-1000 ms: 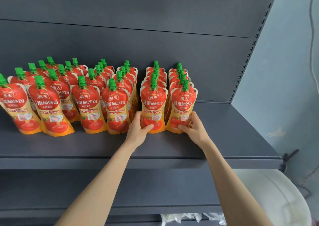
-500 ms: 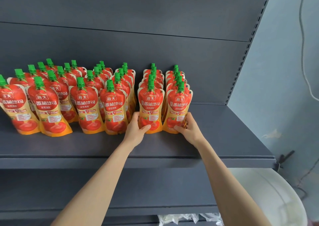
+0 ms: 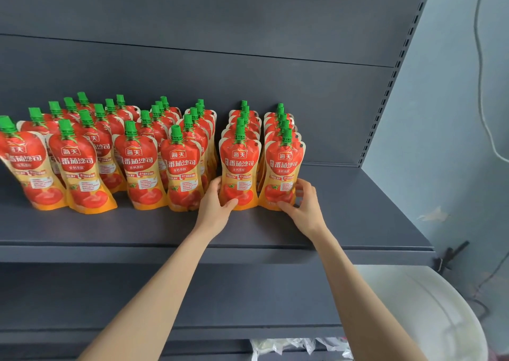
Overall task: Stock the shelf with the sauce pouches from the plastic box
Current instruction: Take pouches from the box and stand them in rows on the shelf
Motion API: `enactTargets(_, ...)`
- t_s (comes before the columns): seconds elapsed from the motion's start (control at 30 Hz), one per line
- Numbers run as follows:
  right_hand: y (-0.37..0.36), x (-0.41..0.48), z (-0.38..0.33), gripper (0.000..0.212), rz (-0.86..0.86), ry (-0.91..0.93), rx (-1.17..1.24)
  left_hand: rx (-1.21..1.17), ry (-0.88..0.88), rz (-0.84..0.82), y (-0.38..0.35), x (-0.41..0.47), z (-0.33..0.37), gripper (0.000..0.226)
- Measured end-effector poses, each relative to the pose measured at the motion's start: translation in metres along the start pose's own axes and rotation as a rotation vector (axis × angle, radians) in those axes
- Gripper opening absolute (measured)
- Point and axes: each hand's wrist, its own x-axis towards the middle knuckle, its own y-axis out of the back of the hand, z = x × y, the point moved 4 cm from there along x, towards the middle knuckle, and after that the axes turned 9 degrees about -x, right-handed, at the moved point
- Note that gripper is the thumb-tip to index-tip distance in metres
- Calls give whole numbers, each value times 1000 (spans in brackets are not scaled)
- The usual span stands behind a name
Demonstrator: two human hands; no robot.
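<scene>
Red and orange sauce pouches with green caps stand upright in several rows on the dark grey shelf (image 3: 358, 217). My left hand (image 3: 213, 209) grips the lower left edge of the front pouch (image 3: 239, 165) of the second row from the right. My right hand (image 3: 304, 209) holds the bottom of the front pouch (image 3: 283, 167) of the rightmost row, thumb in front and fingers at its right side. Both pouches stand on the shelf. The plastic box is out of view.
The right part of the shelf beyond the last row is bare. A slotted upright (image 3: 391, 79) bounds the shelf's back right. A white round container (image 3: 429, 314) sits below right, and clear plastic wrap (image 3: 297, 347) lies under the lower shelf.
Both hands keep their grip on the two front pouches. The two right rows have shifted slightly left, toward the other rows.
</scene>
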Motion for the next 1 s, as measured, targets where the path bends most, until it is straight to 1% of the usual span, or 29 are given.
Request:
enactTargets(0.1,5,-10,0,62,91,10,-9,25,-60,34,5,-12,3,59)
enactTargets(0.17,7,-19,-5,48,158,50,2,34,-102,77,12,-22,5,52)
enactTargets(0.3,-1,-36,-27,25,203,121,51,46,-175,266,41,-41,7,33)
enactTargets(0.37,-10,-40,-40,21,184,147,76,54,-195,378,58,-46,8,29)
enactTargets(0.43,-23,-42,-53,23,162,162,88,88,-195,469,73,-48,8,33)
enactTargets(0.5,-37,-43,-66,29,168,180,80,129,-169,500,83,-47,6,41)
enactTargets(0.6,-57,-45,-81,44,235,187,17,182,-139,464,89,-41,2,51)
enactTargets(0.7,-72,-44,-90,59,307,107,-4,223,-111,397,91,-35,-1,57)
enactTargets(0.83,-85,-40,-92,69,373,-3,-17,270,-66,335,94,-27,-5,62)
enactTargets(1.0,-93,-34,-93,74,417,-109,-81,341,-79,309,101,-16,-8,58)
